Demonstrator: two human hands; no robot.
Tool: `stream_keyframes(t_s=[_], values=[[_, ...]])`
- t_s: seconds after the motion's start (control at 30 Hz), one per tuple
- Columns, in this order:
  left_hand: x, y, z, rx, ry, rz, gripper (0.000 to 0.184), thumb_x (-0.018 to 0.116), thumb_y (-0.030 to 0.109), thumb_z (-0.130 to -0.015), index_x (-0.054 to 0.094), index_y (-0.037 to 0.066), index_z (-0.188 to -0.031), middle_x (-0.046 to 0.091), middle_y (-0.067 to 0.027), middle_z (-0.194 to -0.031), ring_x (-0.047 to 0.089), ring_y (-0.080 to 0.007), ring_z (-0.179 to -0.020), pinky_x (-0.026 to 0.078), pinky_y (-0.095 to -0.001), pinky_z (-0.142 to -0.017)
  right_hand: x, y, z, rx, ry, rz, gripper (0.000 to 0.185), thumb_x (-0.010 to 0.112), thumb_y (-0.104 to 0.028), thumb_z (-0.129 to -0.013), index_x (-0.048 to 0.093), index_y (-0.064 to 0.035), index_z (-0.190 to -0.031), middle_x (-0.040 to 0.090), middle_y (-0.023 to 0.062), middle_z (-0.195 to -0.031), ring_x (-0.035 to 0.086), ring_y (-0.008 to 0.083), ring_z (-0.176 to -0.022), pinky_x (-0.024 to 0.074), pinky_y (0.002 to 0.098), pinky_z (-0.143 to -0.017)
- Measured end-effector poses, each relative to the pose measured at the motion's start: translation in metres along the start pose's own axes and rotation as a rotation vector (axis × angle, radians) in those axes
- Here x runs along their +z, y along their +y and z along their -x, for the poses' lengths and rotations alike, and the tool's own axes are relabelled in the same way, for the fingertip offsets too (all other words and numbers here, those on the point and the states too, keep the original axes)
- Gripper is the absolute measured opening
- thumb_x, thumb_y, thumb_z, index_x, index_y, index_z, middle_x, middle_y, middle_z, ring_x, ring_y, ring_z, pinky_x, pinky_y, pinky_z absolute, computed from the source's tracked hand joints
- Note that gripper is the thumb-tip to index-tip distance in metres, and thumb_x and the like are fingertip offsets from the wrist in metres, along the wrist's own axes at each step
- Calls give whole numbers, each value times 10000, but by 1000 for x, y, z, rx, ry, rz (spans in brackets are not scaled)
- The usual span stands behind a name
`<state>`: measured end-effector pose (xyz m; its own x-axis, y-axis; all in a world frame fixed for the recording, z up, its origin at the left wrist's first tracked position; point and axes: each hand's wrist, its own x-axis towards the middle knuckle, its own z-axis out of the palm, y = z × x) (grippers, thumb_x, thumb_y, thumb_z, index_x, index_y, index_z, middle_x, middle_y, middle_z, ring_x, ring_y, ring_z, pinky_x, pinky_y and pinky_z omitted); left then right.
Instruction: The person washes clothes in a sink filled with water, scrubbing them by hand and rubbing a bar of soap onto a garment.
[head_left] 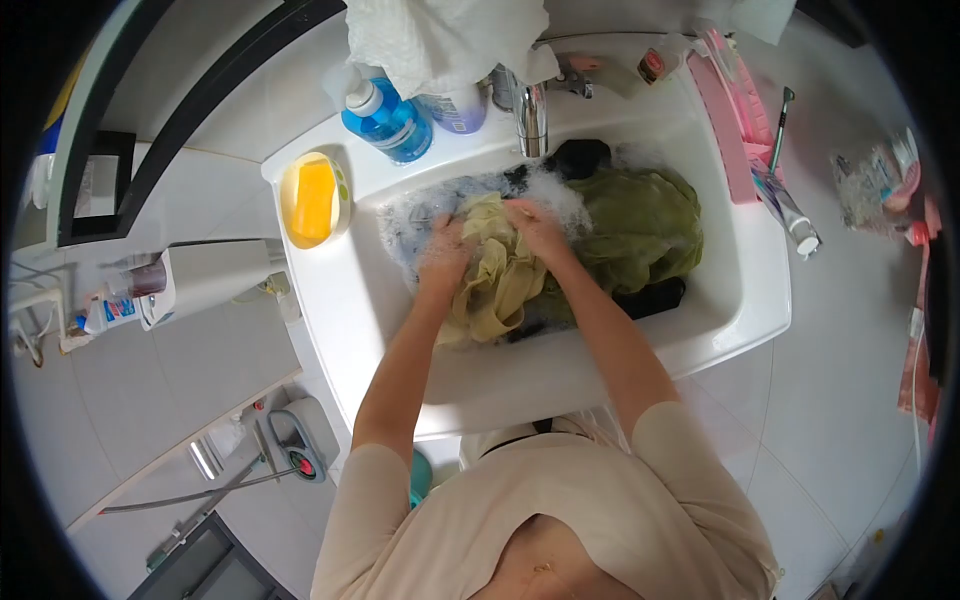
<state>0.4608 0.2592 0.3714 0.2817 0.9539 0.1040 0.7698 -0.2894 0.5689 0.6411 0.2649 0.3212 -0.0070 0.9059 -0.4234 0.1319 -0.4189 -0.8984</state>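
In the head view, a wet pale yellow garment [497,285] is bunched up in the soapy water of the white sink. My left hand [443,252] grips its left side, with the fingers partly hidden by cloth and suds. On the other side, my right hand [536,228] is closed on the upper right part of the same garment. Beside my right hand, an olive green garment [645,225] lies soaking. Dark cloth [650,298] shows below it, and another dark piece [580,158] is near the tap. Light blue cloth [412,225] sits under foam left of my left hand.
The sink [765,290] has a chrome tap [532,120] at its back. A yellow soap bar [314,200] rests in a dish on the left ledge, near a blue pump bottle [390,125]. A pink holder [725,130] and a toothpaste tube [790,215] stand at right.
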Motion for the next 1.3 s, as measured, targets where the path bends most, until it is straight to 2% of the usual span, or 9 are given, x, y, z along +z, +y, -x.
stream_keyframes(t_s=[0.07,0.23,0.27,0.4,0.47,0.53,0.73,1.03,1.3], values=[[-23,40,2,-159,-10,1,280,542,201,-816,573,88,-1071,562,-106,-1131,511,-294,-963,403,-373,-887,1,-12,12,40,83,-272,393,548,-266,-881,500,-64,-1215,583,58,-1030,547,179,-903,451,331,-793],[22,97,29,158,346,-29,262,670,231,-712,611,45,-887,596,-124,-958,537,-291,-864,447,-399,-770,17,13,4,72,3,-1025,342,568,-255,-865,566,18,-1071,600,73,-1018,559,178,-905,456,298,-780],[34,97,30,133,400,-14,256,676,226,-704,607,33,-858,600,-128,-922,545,-300,-844,454,-392,-758,24,51,-12,-213,-20,-1067,315,574,-223,-848,567,38,-1024,591,63,-987,555,171,-882,452,297,-766],[38,44,-6,-490,232,118,266,617,258,-757,579,-3,-795,552,-128,-812,538,-298,-748,455,-383,-689,10,-37,42,187,117,-646,270,569,-206,-837,572,12,-996,574,57,-938,540,165,-836,440,290,-749],[20,5,-7,-390,360,112,261,622,269,-768,608,25,-861,585,-160,-835,571,-301,-786,464,-367,-728,0,-85,57,311,135,-674,254,562,-205,-842,575,4,-985,569,57,-916,532,160,-812,435,282,-742],[-23,15,-2,-644,382,407,305,613,285,-778,596,46,-967,584,-169,-931,568,-291,-848,460,-389,-739,-17,-78,38,21,205,-437,286,564,-230,-843,565,3,-1008,567,69,-928,526,162,-816,434,289,-749],[-23,39,14,129,415,-451,473,607,356,-762,521,124,-1166,484,-173,-1141,498,-341,-938,452,-447,-705,26,-24,30,-562,438,584,580,606,-156,-783,347,-68,-1294,431,191,-1204,452,335,-1095,442,417,-819],[45,-17,4,-127,-57,-520,283,635,337,-703,611,152,-915,593,-147,-916,577,-309,-796,476,-433,-616,44,36,-23,-242,-36,359,484,513,-175,-792,410,-84,-1256,479,205,-1146,509,350,-964,436,437,-806],[70,-61,-14,-151,-116,-422,201,567,264,-770,610,68,-773,591,-152,-690,580,-320,-694,449,-445,-585,17,-31,-17,247,-96,390,505,497,-291,-858,413,-38,-1287,428,151,-1307,428,251,-1170,347,339,-959]])
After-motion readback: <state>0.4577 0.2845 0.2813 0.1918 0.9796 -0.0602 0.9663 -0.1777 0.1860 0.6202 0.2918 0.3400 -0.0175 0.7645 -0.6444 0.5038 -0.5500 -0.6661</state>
